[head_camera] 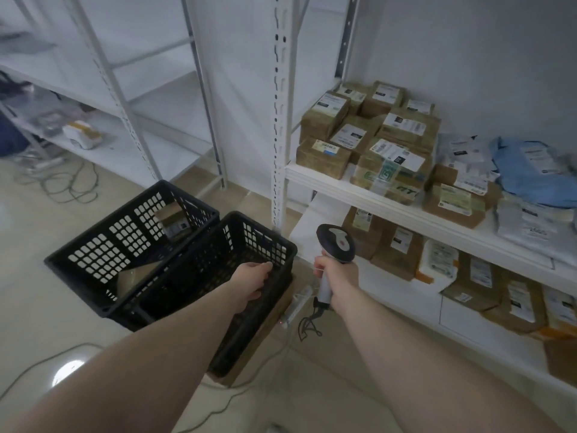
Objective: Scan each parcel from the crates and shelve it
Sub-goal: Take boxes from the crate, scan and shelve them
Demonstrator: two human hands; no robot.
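The near black perforated plastic crate (218,276) is entered by the left hand (253,281), fingers curled downward; whether anything is held cannot be told. At three o'clock, the grey handheld barcode scanner (335,245) is gripped firmly by the right hand (335,273). A taped brown cardboard parcel (171,218) lies in the farther crate (134,242) at eleven o'clock. The trailing scanner cable (307,326) could be snagged.

A single head-worn wide-angle view looks forward and steeply down along both forearms. Close below the hands stand two black perforated plastic crates (175,260) on the floor; white metal shelving (406,210) rises just right of the hands.
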